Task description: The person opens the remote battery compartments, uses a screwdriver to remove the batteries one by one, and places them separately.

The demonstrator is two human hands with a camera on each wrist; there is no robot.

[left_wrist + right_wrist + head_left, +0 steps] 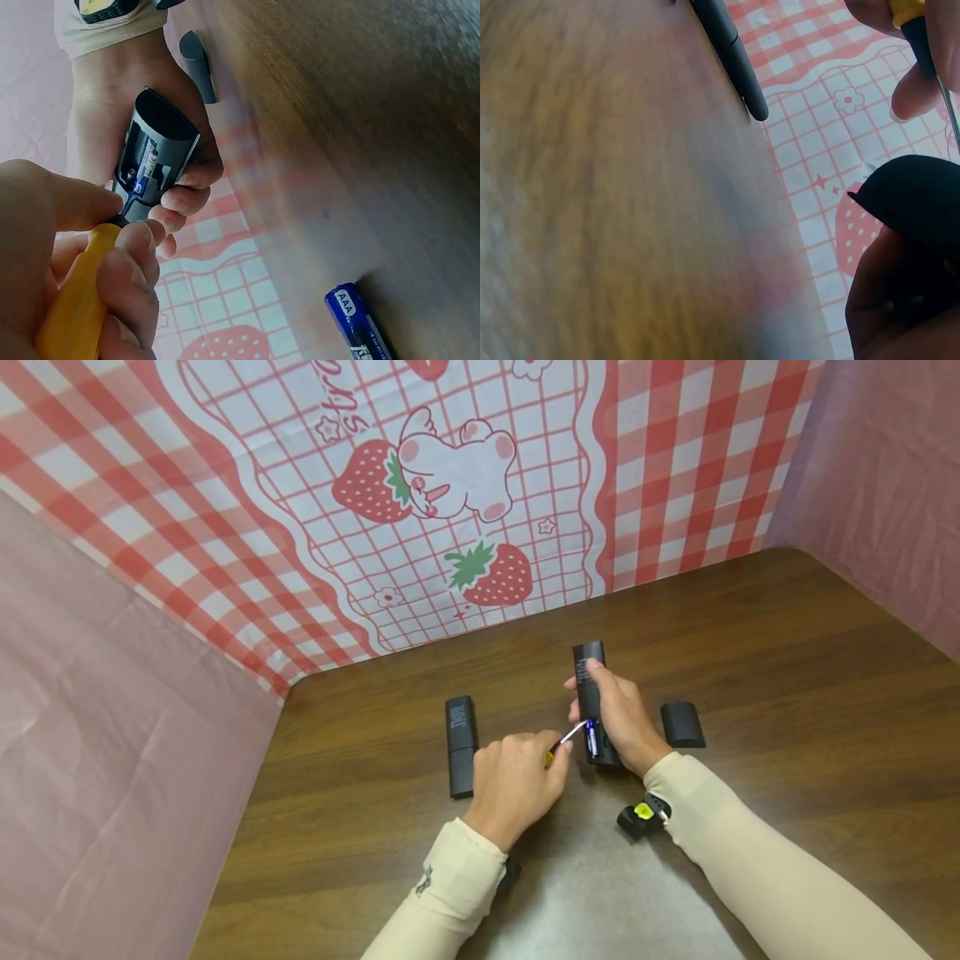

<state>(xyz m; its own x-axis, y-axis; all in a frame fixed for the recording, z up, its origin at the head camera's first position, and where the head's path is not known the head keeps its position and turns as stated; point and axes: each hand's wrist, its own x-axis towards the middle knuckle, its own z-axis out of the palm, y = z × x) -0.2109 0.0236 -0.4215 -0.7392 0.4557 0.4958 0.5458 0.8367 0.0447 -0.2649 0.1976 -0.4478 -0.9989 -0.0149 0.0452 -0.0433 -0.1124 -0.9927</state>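
My right hand (626,718) grips a black remote control (587,685), its thumb along the back. The remote's battery compartment is uncovered, and a blue battery (592,739) lies inside. A small screwdriver (79,296) with a yellow handle is pinched in my left hand (519,781). Its metal shaft slants to the compartment, with the tip at the battery's end; exact contact is hard to make out. In the right wrist view, the held remote (919,199) is dark and partly cut off by the frame.
A second black remote (460,735) lies left of my hands. The loose black cover (682,724) sits to the right. On the wooden table (337,827), the left wrist view shows a blue AAA battery (356,319). A strawberry-patterned cloth (465,527) hangs behind.
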